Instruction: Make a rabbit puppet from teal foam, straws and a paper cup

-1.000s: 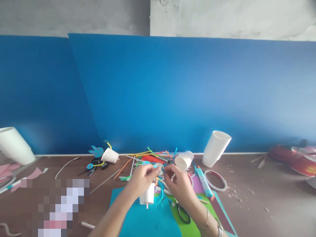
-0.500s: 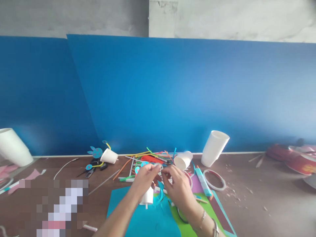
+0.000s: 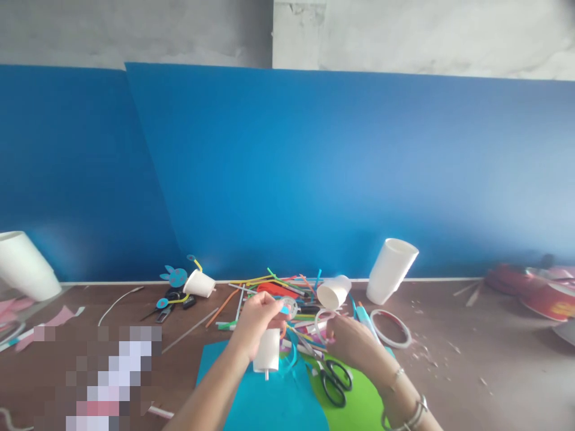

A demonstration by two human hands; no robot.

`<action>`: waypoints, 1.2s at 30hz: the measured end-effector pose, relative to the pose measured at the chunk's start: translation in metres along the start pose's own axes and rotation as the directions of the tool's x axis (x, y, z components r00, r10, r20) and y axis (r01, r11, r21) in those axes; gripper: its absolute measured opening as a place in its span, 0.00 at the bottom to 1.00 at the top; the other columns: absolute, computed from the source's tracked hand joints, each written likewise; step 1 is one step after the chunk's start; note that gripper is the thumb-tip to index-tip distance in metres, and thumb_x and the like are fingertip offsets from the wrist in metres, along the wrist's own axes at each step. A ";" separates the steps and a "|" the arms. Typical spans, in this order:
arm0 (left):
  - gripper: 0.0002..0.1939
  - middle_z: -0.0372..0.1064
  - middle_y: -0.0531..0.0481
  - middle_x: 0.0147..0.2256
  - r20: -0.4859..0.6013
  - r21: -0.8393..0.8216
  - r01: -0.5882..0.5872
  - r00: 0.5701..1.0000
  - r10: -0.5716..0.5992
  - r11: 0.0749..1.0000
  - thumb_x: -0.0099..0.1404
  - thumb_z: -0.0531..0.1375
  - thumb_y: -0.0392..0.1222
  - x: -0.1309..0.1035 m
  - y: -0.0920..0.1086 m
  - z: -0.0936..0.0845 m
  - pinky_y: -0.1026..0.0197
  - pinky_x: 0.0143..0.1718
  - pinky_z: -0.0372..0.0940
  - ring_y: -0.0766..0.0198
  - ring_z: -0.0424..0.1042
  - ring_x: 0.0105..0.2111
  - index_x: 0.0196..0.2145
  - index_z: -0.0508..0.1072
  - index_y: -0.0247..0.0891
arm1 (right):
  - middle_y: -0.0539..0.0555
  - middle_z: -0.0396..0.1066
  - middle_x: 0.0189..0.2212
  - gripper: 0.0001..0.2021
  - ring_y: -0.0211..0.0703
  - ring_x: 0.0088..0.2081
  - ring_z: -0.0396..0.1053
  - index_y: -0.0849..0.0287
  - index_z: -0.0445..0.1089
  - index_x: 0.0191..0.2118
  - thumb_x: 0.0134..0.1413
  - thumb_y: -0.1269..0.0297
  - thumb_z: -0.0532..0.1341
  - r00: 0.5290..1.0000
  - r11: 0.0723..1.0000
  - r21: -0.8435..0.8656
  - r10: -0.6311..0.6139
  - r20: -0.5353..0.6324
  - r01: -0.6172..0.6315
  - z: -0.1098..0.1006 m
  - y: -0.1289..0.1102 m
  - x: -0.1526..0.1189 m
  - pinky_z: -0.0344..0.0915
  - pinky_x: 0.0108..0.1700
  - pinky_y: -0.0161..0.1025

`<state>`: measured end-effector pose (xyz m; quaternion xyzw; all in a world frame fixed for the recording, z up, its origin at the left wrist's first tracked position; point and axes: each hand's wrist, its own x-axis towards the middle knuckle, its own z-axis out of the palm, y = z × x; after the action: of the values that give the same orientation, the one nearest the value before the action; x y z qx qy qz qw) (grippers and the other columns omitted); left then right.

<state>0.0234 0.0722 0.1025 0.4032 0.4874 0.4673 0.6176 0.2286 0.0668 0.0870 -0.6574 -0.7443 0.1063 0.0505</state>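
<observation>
My left hand (image 3: 260, 317) pinches a small clear roll of tape (image 3: 290, 307) above the heap of straws. Below it, a white paper cup (image 3: 266, 352) stands upside down on blue paper (image 3: 274, 398), a white straw piece showing at its lower edge. My right hand (image 3: 353, 341) is closed at the right side of a thin white tape roll (image 3: 320, 323); its fingertips are partly hidden. Just below that hand, black-handled scissors (image 3: 336, 383) lie on green paper (image 3: 359, 401).
Coloured straws (image 3: 265, 280) and a red piece (image 3: 278, 290) are heaped by the blue panel (image 3: 287, 179). A cup (image 3: 333, 292) lies tipped there. Stacked cups (image 3: 390, 272), another tape roll (image 3: 390, 328) and scraps are rightward. A cup animal (image 3: 200, 284) with a blue head sits left.
My hands have moved apart. My right hand has left the clear tape and shifted right and down to the white roll, uncovering the scissors. My left hand still holds the clear tape.
</observation>
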 end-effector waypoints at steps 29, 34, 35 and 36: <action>0.16 0.73 0.51 0.31 0.132 0.544 -0.439 0.886 0.444 0.715 0.64 0.54 0.48 -0.014 -0.016 0.014 0.65 0.27 0.59 0.64 0.67 0.25 0.48 0.71 0.44 | 0.48 0.64 0.27 0.04 0.39 0.29 0.62 0.56 0.59 0.36 0.61 0.69 0.49 0.929 0.681 0.633 -0.245 -0.277 0.368 -0.008 -0.041 -0.014 0.55 0.31 0.35; 0.13 0.73 0.50 0.30 0.121 0.541 -0.430 0.890 0.439 0.723 0.63 0.55 0.47 -0.010 -0.020 0.014 0.66 0.27 0.59 0.64 0.67 0.25 0.42 0.74 0.43 | 0.46 0.61 0.25 0.04 0.38 0.27 0.60 0.55 0.58 0.36 0.60 0.70 0.48 0.928 0.701 0.608 -0.254 -0.275 0.372 -0.009 -0.041 -0.014 0.54 0.30 0.34; 0.12 0.72 0.51 0.28 0.121 0.534 -0.429 0.892 0.436 0.729 0.63 0.55 0.47 -0.010 -0.021 0.013 0.66 0.27 0.58 0.64 0.67 0.25 0.41 0.74 0.43 | 0.46 0.61 0.25 0.05 0.38 0.27 0.60 0.55 0.57 0.35 0.60 0.71 0.48 0.926 0.702 0.605 -0.259 -0.275 0.376 -0.009 -0.041 -0.014 0.54 0.30 0.34; 0.11 0.69 0.53 0.25 0.119 0.524 -0.423 0.896 0.428 0.740 0.63 0.55 0.47 -0.009 -0.022 0.013 0.66 0.26 0.57 0.65 0.65 0.23 0.40 0.73 0.43 | 0.46 0.61 0.25 0.05 0.38 0.27 0.60 0.55 0.57 0.35 0.60 0.71 0.48 0.924 0.702 0.603 -0.263 -0.276 0.380 -0.010 -0.041 -0.014 0.54 0.30 0.34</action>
<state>0.0395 0.0578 0.0862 0.6577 0.4963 0.4422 0.3543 0.1928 0.0491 0.1065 -0.4652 -0.7579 0.2895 0.3542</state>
